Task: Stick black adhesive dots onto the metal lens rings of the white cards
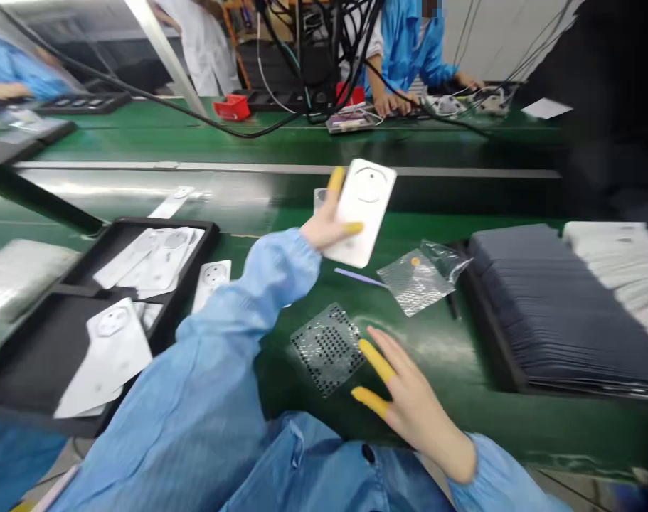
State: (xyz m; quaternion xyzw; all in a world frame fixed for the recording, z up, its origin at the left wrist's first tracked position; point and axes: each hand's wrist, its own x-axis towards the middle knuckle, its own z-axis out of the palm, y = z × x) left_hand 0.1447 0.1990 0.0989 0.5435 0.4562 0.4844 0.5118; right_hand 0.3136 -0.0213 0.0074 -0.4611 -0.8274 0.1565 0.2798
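My left hand, with yellow finger cots, is raised over the green bench and holds a white plastic socket cover upright by its lower edge. My right hand lies low near the front edge, fingers stretched out, holding nothing. Its yellow-tipped fingers touch the corner of a small dotted plastic sheet lying flat on the bench. A clear plastic bag and a thin purple stick lie just beyond, under the cover.
A black tray at the left holds several white covers. One more cover rests beside it. A dark stack of trays stands at the right. Cables hang at the back, where other people in blue coats work.
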